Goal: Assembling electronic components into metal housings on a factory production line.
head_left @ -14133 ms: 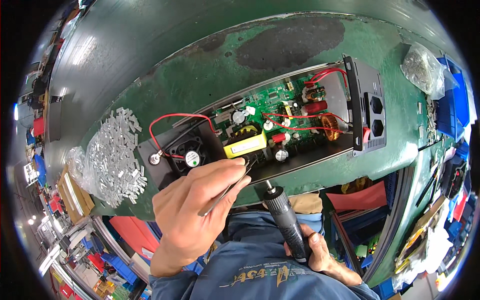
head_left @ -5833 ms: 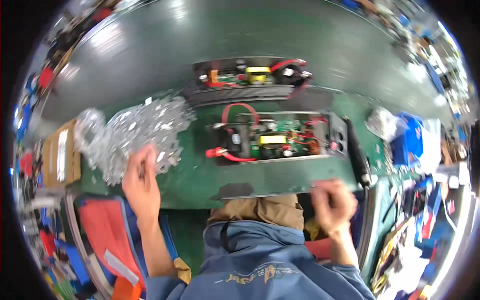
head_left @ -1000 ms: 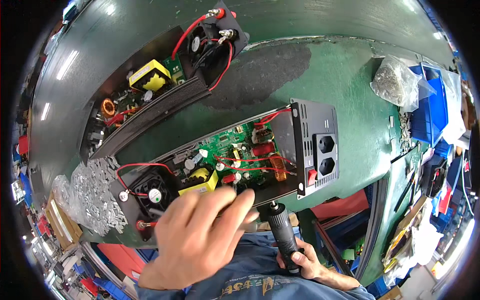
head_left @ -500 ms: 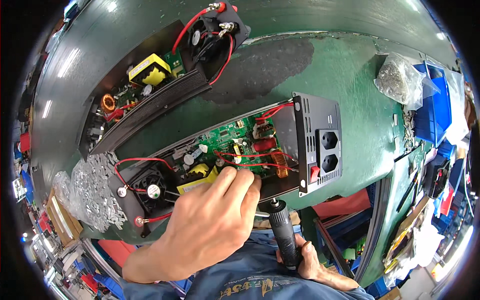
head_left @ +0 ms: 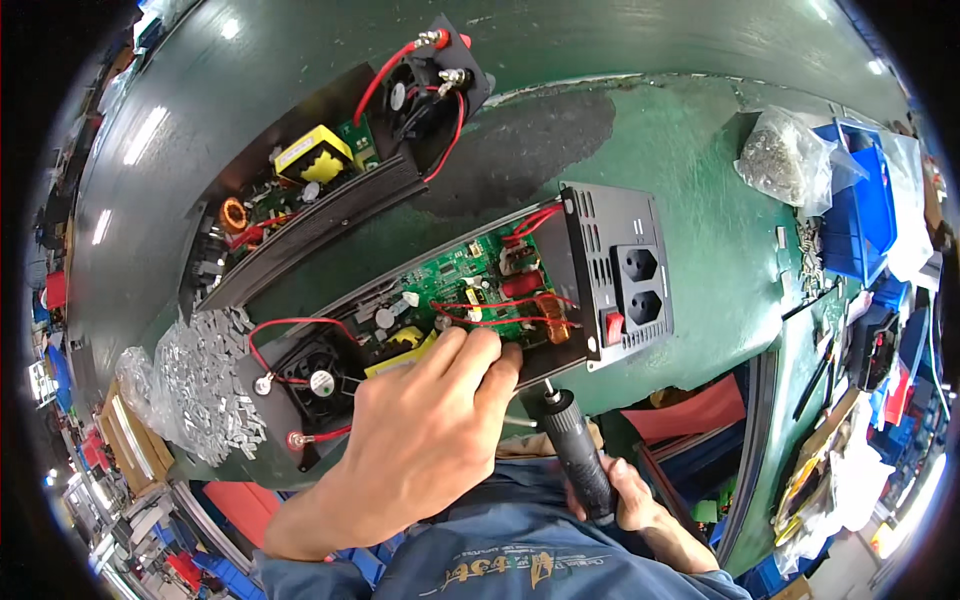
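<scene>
An open black power inverter case (head_left: 500,215) lies in front of me, its green circuit board (head_left: 440,275) showing. My left hand (head_left: 425,440) reaches over its near wall, fingers bent together and down inside, beside a yellow transformer (head_left: 400,345). The fingertips are hidden, so I cannot tell what they pinch. In my right hand (head_left: 635,500), a black electric screwdriver (head_left: 577,455) points up, its bit close to the case's near wall. The right end panel (head_left: 640,280) carries two sockets and a red switch (head_left: 613,327). A fan (head_left: 322,383) sits at the left end.
A second open inverter (head_left: 320,230) stands at the back left. Many small metal pieces (head_left: 210,385) lie in a clear bag at the left. A filled plastic bag (head_left: 790,155) and a blue bin (head_left: 865,205) are at the right. The bench's near edge runs before me.
The view has shifted slightly. The screwdriver's bit has come nearer to the case's near wall, and its handle leans more to the right. My left hand keeps its place in the case.
</scene>
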The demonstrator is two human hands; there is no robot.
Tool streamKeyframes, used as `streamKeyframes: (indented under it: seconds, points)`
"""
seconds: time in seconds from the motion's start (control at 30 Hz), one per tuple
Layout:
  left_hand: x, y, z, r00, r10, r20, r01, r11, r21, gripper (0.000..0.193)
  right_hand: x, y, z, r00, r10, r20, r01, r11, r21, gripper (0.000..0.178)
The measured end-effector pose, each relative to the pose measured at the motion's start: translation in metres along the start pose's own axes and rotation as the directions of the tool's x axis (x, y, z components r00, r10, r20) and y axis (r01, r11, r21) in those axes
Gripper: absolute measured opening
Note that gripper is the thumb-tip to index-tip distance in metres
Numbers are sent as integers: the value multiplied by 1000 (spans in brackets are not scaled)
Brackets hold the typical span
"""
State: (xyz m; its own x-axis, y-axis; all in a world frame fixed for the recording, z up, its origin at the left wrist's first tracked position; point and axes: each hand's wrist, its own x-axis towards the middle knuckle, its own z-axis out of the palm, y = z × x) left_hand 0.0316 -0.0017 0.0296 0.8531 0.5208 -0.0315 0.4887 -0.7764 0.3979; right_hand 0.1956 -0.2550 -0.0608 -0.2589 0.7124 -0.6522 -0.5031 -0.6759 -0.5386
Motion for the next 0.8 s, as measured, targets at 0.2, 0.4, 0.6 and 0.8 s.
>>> streamKeyframes:
  seconds: [0.2,0.4,0.6,0.8]
  points:
    - [-23,0,-7,913,-14,-408,-46,990,-137,24,-35,12,-29,778,-394,-489,372,916,-147,93]
    - [-39,5,-17,834,-281,-476,-216,628,-748,65,-11,-139,-29,267,-946,-185,-237,122,-964,54]
    - [-3,7,-10,862,-35,-506,-343,695,-632,91,16,-202,99,568,-672,476,586,-76,-807,31]
    - [-21,-6,1,849,-177,-498,-129,845,-519,84,44,-231,96,657,-531,535,572,-111,-813,32]
